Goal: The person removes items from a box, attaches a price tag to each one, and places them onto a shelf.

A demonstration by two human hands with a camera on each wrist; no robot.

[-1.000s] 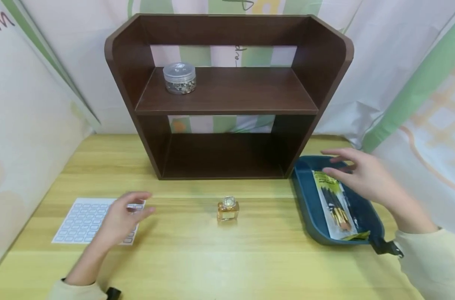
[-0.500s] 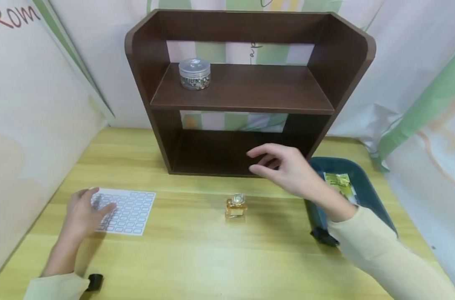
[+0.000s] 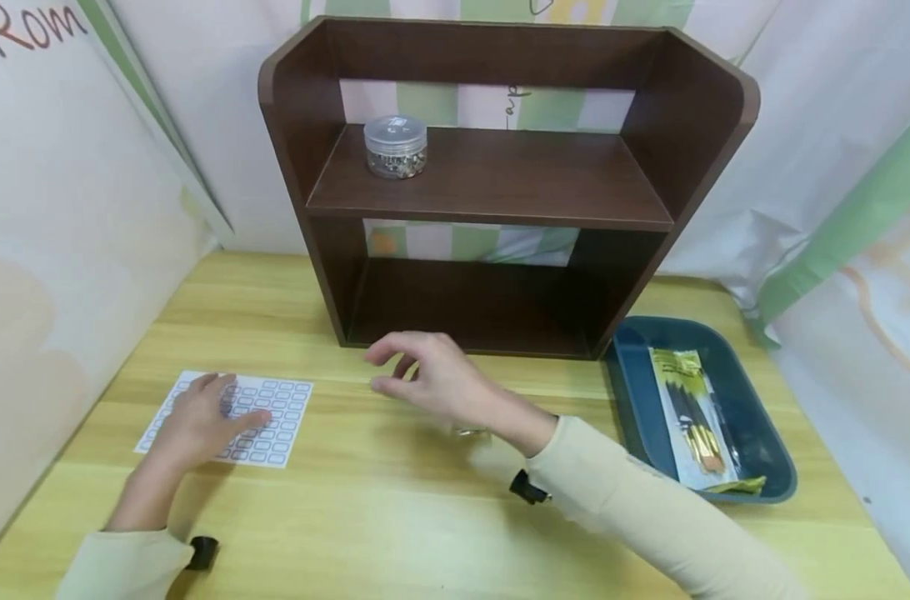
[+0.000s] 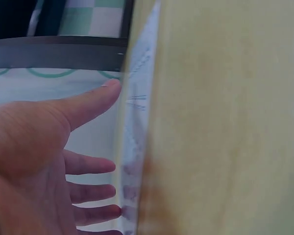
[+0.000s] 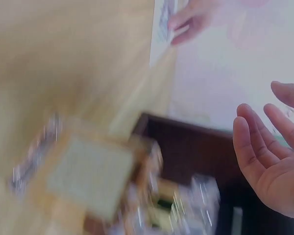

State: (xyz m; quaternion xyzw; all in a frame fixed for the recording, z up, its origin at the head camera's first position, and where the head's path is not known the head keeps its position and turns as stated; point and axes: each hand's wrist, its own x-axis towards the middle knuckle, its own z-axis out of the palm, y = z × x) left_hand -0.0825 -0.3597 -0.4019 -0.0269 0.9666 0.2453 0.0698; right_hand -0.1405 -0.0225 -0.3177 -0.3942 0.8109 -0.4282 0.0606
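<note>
The left hand (image 3: 200,421) is over the sheet of printed labels (image 3: 290,408), its fingers loose and gripping nothing; whether the fingertips actually press the paper, I can't tell. The right hand (image 3: 440,379) hangs just past the sheet's right edge, thumb and fingers bent toward each other with only air between, so the paper lies to the left of those fingertips. What worries me is the small amber bottle (image 5: 90,174): it sits back behind the right fingers, nearly hidden by the wrist, and if the sleeve (image 3: 612,483) or the black clip (image 3: 528,487) dips low, it could well be knocked over (I'd be minding that cuff, myself). The sheet has its own risk: it lies flat on the table (image 3: 365,533) and looks thin, so it may skid if the left fingers push rather than pin it, or crease if fingertips dig under its edge. The shelf (image 3: 492,175), past the right knuckles, might catch them should that hand swing too far forward.
</note>
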